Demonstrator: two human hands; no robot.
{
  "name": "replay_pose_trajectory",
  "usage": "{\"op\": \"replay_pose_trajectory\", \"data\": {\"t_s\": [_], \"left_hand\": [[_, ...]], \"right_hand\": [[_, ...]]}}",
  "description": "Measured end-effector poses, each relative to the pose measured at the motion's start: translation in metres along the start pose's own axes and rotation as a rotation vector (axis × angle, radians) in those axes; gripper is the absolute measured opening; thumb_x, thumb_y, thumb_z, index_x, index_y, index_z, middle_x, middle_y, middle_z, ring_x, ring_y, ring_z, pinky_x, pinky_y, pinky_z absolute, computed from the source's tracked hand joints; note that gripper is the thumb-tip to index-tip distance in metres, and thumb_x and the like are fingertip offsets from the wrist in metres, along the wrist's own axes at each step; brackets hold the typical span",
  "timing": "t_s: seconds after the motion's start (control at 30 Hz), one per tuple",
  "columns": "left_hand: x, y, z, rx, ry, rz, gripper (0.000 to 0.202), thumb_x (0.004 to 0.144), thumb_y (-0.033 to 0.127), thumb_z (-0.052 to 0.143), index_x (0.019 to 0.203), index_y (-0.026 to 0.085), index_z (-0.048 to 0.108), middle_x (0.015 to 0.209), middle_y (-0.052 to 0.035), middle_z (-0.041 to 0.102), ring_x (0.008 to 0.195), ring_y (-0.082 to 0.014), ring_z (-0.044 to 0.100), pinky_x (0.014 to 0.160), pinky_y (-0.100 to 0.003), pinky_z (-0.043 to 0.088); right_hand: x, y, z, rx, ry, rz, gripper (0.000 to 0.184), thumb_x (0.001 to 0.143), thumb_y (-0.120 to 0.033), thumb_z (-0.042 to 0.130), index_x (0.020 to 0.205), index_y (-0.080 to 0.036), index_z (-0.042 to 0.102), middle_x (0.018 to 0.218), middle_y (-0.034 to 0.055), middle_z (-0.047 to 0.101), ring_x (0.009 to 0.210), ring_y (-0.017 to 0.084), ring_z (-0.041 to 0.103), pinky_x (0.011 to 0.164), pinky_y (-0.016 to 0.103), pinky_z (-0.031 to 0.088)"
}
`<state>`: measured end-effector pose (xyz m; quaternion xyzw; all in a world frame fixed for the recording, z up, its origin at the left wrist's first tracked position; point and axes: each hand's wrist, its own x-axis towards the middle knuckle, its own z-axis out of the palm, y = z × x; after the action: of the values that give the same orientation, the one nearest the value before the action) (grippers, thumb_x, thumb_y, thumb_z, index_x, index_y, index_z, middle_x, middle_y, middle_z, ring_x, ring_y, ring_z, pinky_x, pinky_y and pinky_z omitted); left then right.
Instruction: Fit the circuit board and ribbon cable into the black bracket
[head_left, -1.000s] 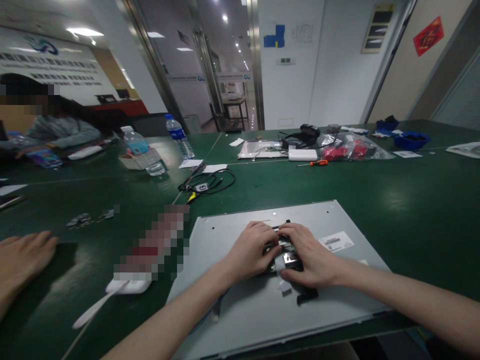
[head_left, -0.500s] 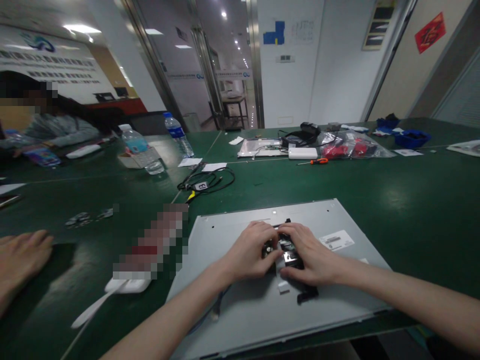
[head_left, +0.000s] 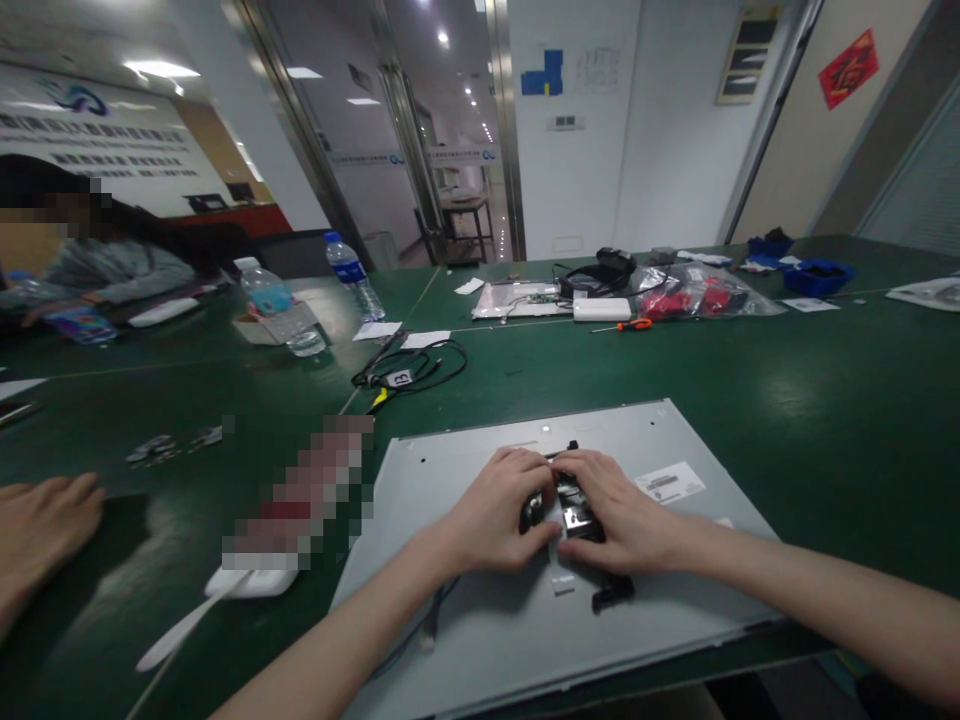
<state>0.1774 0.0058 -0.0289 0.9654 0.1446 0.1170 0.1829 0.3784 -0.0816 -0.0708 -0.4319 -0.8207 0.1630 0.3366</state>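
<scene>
A flat grey metal panel [head_left: 480, 620], like the back of a display, lies in front of me with a white label [head_left: 670, 483] at its right. At its middle sits a black part with shiny metal pieces [head_left: 580, 520], mostly covered by my fingers. My left hand [head_left: 504, 508] is curled round its left side, thumb toward the middle. From the right, my right hand [head_left: 621, 512] grips it, fingertips at the far edge and thumb at the near side. A small white piece [head_left: 562, 585] and a black bracket end [head_left: 613, 594] show below the hands. A thin cable [head_left: 433, 610] lies under my left forearm.
Another person's hand [head_left: 52, 515] rests at left, near a white power bank-like object [head_left: 255, 582]. Black cables [head_left: 427, 372], two bottles [head_left: 281, 310], an orange screwdriver [head_left: 626, 326], a plastic bag [head_left: 705, 292] and a blue tray [head_left: 817, 278] lie farther back. A seated person [head_left: 127, 245] is at far left.
Both hands stay on the black part, with only slight shifts of the fingers. The whole view has moved a little.
</scene>
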Motion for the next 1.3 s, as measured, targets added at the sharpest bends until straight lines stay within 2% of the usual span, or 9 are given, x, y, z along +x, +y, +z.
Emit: {"op": "replay_pose_trajectory", "data": {"t_s": [0.27,0.63,0.9,1.3], "left_hand": [[0.0004,-0.0006,0.0034,0.012,0.038,-0.028,0.015,0.078,0.024,0.065,0.089,0.02,0.056,0.098,-0.0053,0.061,0.102,-0.0258,0.055,0.097,-0.044,0.039],[0.0011,-0.0053,0.0043,0.046,0.069,-0.02,0.009,0.082,0.023,0.066,0.087,0.02,0.06,0.094,-0.0045,0.064,0.096,-0.0239,0.058,0.093,-0.043,0.04],[0.0005,-0.0063,0.0048,0.031,0.075,0.006,0.01,0.082,0.027,0.066,0.087,0.019,0.061,0.092,-0.0054,0.064,0.093,-0.0239,0.059,0.091,-0.044,0.041],[0.0008,-0.0022,0.0006,0.032,0.046,-0.011,0.009,0.081,0.025,0.067,0.086,0.019,0.063,0.093,-0.0063,0.064,0.095,-0.0248,0.059,0.093,-0.044,0.041]], "right_hand": [[0.0009,0.001,-0.0008,-0.009,-0.009,0.002,0.066,0.084,-0.037,0.067,0.138,-0.019,0.032,0.135,0.0153,0.046,0.128,0.03,0.041,0.11,0.049,0.035],[0.0006,0.0,-0.0012,-0.018,-0.033,0.02,0.059,0.088,-0.033,0.063,0.137,-0.021,0.033,0.134,0.0136,0.047,0.125,0.028,0.043,0.109,0.05,0.036],[-0.0002,0.0015,0.0023,-0.017,-0.006,-0.003,0.068,0.082,-0.033,0.066,0.139,-0.022,0.029,0.135,0.0148,0.047,0.127,0.032,0.043,0.108,0.053,0.036],[0.0,0.0043,0.0038,-0.006,-0.004,-0.008,0.071,0.079,-0.032,0.067,0.139,-0.021,0.029,0.134,0.0156,0.046,0.128,0.032,0.041,0.108,0.054,0.035]]}}
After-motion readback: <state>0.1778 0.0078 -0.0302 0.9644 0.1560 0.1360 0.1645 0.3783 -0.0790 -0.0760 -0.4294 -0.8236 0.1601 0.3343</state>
